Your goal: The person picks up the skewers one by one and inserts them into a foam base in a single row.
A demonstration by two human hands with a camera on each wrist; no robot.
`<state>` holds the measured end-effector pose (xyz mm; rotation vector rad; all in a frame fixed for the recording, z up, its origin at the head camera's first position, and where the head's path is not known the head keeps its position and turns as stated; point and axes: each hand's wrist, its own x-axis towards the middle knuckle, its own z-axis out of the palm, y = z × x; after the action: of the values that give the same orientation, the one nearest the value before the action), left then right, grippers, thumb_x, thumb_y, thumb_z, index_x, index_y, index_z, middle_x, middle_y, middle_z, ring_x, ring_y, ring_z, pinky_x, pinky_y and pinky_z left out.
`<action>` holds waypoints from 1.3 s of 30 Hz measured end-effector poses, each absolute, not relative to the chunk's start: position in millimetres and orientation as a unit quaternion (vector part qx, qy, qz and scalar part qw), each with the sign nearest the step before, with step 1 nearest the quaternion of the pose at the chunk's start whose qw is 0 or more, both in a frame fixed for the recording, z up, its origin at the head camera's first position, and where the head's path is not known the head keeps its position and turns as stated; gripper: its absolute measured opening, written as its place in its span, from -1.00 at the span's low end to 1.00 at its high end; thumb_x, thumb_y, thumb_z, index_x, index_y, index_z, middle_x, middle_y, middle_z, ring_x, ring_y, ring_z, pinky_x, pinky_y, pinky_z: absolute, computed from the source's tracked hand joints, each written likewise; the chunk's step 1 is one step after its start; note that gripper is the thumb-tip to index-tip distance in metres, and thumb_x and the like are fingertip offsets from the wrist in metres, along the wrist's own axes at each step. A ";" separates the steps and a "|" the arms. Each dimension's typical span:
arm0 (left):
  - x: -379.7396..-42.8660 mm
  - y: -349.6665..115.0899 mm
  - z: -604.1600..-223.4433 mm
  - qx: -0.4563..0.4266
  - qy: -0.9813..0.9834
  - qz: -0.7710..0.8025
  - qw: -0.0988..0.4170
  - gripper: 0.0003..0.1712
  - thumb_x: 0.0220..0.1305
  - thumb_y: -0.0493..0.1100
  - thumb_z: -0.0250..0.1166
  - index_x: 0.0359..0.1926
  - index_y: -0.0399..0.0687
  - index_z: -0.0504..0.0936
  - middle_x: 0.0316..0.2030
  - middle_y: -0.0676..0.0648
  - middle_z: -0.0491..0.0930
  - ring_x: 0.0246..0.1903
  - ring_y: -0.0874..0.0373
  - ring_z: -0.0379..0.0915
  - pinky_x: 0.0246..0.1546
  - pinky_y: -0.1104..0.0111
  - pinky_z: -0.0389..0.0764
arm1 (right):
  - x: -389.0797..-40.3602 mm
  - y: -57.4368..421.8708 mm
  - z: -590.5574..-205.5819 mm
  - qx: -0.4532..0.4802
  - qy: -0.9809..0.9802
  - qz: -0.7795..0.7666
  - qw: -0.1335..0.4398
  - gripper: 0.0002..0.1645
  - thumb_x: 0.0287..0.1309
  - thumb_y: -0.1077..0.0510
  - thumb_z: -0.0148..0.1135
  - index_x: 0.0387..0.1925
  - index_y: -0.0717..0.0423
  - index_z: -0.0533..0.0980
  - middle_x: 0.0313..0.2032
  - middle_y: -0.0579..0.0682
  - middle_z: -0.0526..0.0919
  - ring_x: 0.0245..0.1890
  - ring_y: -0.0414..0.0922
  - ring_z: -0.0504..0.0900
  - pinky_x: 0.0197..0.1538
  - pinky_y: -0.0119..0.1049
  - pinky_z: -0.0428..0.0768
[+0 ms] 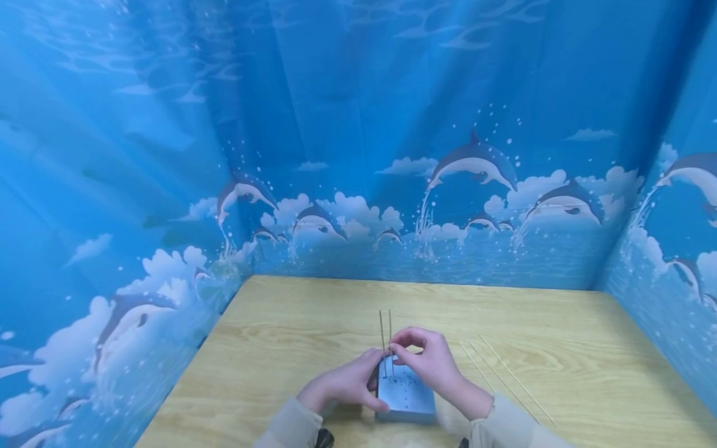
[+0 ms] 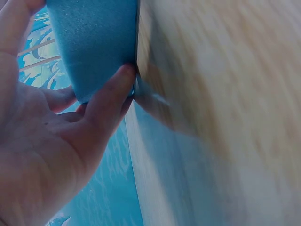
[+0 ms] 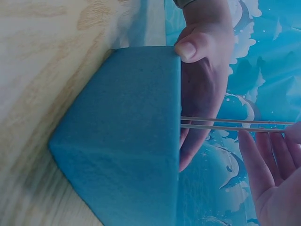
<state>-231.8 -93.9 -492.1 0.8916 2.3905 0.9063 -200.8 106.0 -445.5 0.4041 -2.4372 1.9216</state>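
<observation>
A blue foam block [image 1: 407, 398] with small dark holes in its top sits on the table. Two thin wooden sticks stand upright in it, close together: one on the left [image 1: 382, 333] and one on the right [image 1: 390, 323]. My left hand [image 1: 350, 381] grips the block's left side, with its thumb at the near corner; in the left wrist view, the thumb and fingers [image 2: 110, 96] hold the foam [image 2: 96, 42] between them. Above the block, my right hand [image 1: 430, 358] pinches the right stick between thumb and fingers. The right wrist view shows both sticks [image 3: 211, 119] entering the foam.
Two more thin sticks [image 1: 518, 381] lie on the wooden table [image 1: 302, 311] to the right of my right forearm. Blue curtains [image 1: 347, 124] printed with dolphins hang behind the table and along its left and right sides.
</observation>
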 end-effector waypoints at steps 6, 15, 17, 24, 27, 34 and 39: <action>-231.0 -93.1 -491.0 0.322 0.865 0.319 0.213 0.20 -0.10 0.09 0.57 0.50 0.07 0.08 0.36 -0.02 0.24 0.36 0.11 0.21 0.44 0.20 0.31 | -200.9 104.9 -447.4 0.128 -0.781 0.611 0.008 -0.86 0.16 0.31 0.31 -0.23 0.31 0.63 -0.29 0.17 0.73 -0.28 -0.13 0.74 -0.27 -0.35 0.77; -229.1 -94.2 -486.6 0.335 0.864 0.316 0.204 0.18 -0.09 0.07 0.56 0.49 0.01 0.11 0.36 -0.06 0.25 0.35 0.10 0.22 0.43 0.22 0.32 | -199.8 102.4 -448.2 0.130 -0.787 0.603 0.014 -0.89 0.15 0.31 0.32 -0.26 0.27 0.63 -0.31 0.15 0.73 -0.29 -0.12 0.73 -0.28 -0.36 0.76; -228.8 -94.1 -486.3 0.337 0.864 0.314 0.202 0.17 -0.09 0.06 0.56 0.48 0.00 0.11 0.36 -0.07 0.25 0.35 0.10 0.22 0.43 0.22 0.32 | -200.2 102.2 -448.6 0.131 -0.788 0.601 0.014 -0.90 0.15 0.31 0.32 -0.27 0.25 0.64 -0.31 0.14 0.73 -0.30 -0.13 0.73 -0.29 -0.36 0.76; -228.9 -93.7 -485.3 0.337 0.866 0.310 0.203 0.19 -0.08 0.07 0.56 0.50 0.00 0.08 0.37 -0.08 0.24 0.35 0.09 0.22 0.43 0.22 0.33 | -200.7 102.4 -448.4 0.136 -0.786 0.603 0.017 -0.86 0.15 0.28 0.34 -0.25 0.27 0.63 -0.31 0.14 0.74 -0.30 -0.11 0.74 -0.30 -0.38 0.76; -228.7 -93.5 -484.9 0.335 0.867 0.308 0.205 0.20 -0.08 0.07 0.56 0.50 0.01 0.08 0.37 -0.08 0.24 0.36 0.08 0.22 0.43 0.21 0.33 | -199.8 102.8 -447.3 0.136 -0.782 0.608 0.017 -0.86 0.14 0.29 0.34 -0.24 0.27 0.63 -0.30 0.15 0.74 -0.29 -0.09 0.74 -0.30 -0.38 0.76; -229.0 -93.3 -487.0 0.334 0.865 0.312 0.208 0.15 -0.07 0.08 0.55 0.48 0.02 0.11 0.34 -0.05 0.26 0.35 0.10 0.22 0.44 0.20 0.31 | -200.3 104.5 -447.4 0.141 -0.781 0.609 0.010 -0.85 0.15 0.29 0.33 -0.23 0.29 0.63 -0.29 0.17 0.74 -0.28 -0.08 0.75 -0.30 -0.39 0.76; -229.2 -93.5 -488.3 0.327 0.866 0.313 0.210 0.17 -0.08 0.09 0.56 0.49 0.05 0.10 0.36 -0.05 0.25 0.37 0.08 0.21 0.44 0.18 0.31 | -201.3 106.2 -446.9 0.137 -0.786 0.603 0.005 -0.84 0.15 0.28 0.34 -0.23 0.29 0.64 -0.28 0.17 0.75 -0.32 -0.13 0.75 -0.28 -0.40 0.75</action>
<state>-229.2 -93.5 -488.3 0.9099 2.4085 0.8703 -201.3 106.2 -446.9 0.4297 -2.4609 1.8898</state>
